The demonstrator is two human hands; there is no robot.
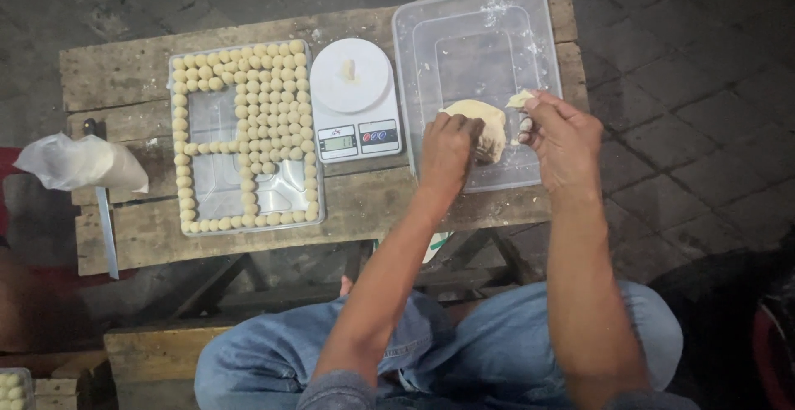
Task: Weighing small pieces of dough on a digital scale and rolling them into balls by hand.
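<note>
Pinching: the step in hand looks like pulling a small piece off a dough lump (480, 124); places below are told from the kitchen scale (354, 99) at the middle of the bench (124, 70)

Plastic bag: a crumpled white bag (79, 163) lies well left of the scale, at the bench's left edge; best left alone

Tray: just left of the scale a clear tray (246, 137) holds rows of small pale dough balls (273, 95); its middle is partly bare; keeping pieces the same size as these would seem the measure of a good pinch

Scale: white, round platter with a tiny bit of dough on it; a fresh piece should sit on the platter's centre

Container: just right of the scale stands a clear floured container (484, 37); the dough lump lies at its near side

Left hand (449, 147): right of the scale, grip clenched down on the lump; holding it steady should let the piece tear clean

Right hand (563, 138): farthest right of the scale; fingers grasping a small dough piece (522, 98) just beside the lump; a short twist rather than a long pull would likely keep it neat
</note>
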